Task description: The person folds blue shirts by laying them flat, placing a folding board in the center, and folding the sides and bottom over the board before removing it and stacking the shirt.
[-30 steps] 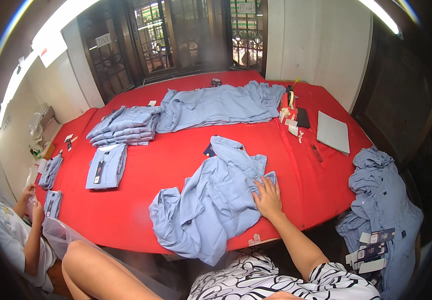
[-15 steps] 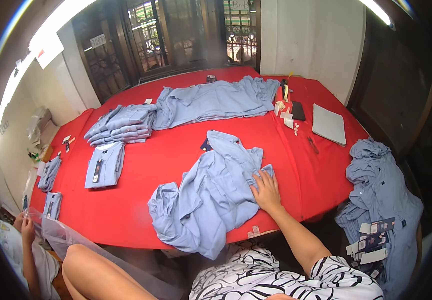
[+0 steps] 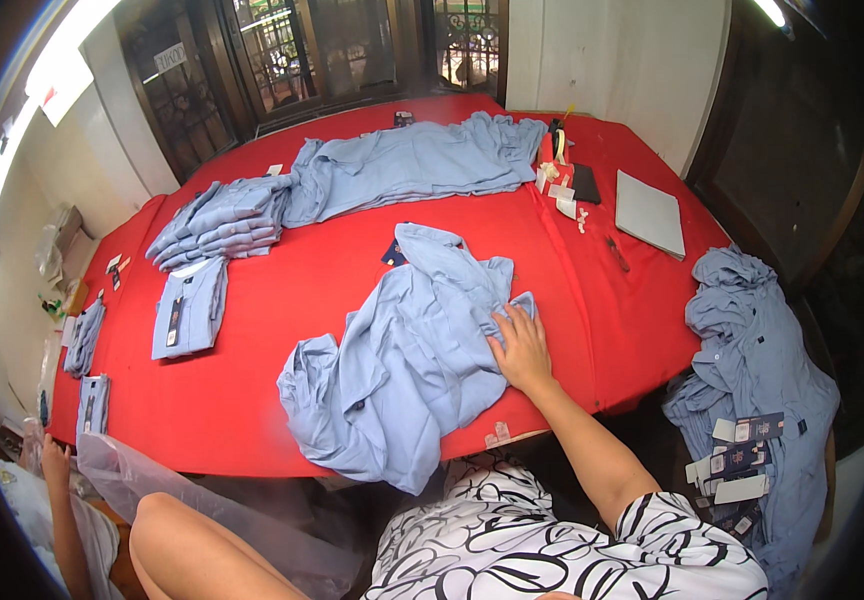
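My left hand isn't anywhere in the picture, so no telling what it's doing. My right hand lies flat with fingers spread on the crumpled shirt, palm down, holding nothing, just pressing the cloth. That shirt is soft light-blue fabric, all rumpled folds, sitting near the front edge of the table, with its lower hem drooping over that edge.

The table has a smooth red cover, and its far corners bend away in the lens. At the left edge a folded shirt lies flat, and behind it is a neat stack of folded shirts. Along the back edge, spread-out shirts are hard to count. Near the right edge lies a flat grey board, with small tags and bits I can't make out.

Off the right side, a heap of shirts with card labels hangs over something hidden. Bottom left, another person's hand grips a clear plastic bag; what's inside isn't visible.
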Tool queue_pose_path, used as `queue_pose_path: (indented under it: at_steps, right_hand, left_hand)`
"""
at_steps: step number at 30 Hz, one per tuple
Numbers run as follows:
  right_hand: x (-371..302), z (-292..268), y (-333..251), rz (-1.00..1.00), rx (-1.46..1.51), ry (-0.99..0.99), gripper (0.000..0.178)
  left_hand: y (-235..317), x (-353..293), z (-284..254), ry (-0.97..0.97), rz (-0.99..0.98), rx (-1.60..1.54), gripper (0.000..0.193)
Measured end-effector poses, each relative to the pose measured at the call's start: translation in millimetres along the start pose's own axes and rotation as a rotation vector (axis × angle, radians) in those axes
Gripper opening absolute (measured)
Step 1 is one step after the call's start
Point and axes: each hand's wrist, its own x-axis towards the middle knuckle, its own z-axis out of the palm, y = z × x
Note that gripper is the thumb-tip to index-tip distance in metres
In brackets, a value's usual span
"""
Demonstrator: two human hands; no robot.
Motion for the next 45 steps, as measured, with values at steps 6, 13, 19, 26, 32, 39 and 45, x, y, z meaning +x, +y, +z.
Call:
queue_pose_path:
  at_steps: [6,13,19,26,32,39,45]
  right_hand:
    - [8.3,-2.5,7.2,0.097,0.167,-0.095,0.046]
    - [59.1,-25.6,-28.4,0.163,0.121,0.027,0.026]
    - [97.6,3.7,-64.1,-0.009,0.439,-0.06,0.019]
    - [112.6,73.4,-17.5,0.094,0.266,-0.009,0.033]
    - [91.8,15.9,-46.6,-0.03,0.335,0.101,0.027]
    - [27.4,-45.0,-146.2,0.135,1.073,-0.754,0.028]
    - [67.2,-79.9,-139.3,0.21,1.456,-0.285,0.018]
  left_hand:
    - [36.4,19.8,-45.4,-0.44,-0.591,-0.014,0.052]
    - [74.7,30.9,-36.7,-0.499,-0.506,0.28,0.056]
    - [56.6,27.0,-58.5,-0.518,-0.334,0.185,0.056]
    - [76.3,32.3,-70.0,-0.417,-0.286,0.581,0.054]
    - [144.4,85.6,-213.1,0.256,0.668,2.445,0.051]
    - [183.4,80.2,-355.2,0.578,0.389,2.218,0.043]
    - [126.2,104.6,-336.3,0.281,0.785,1.604,0.095]
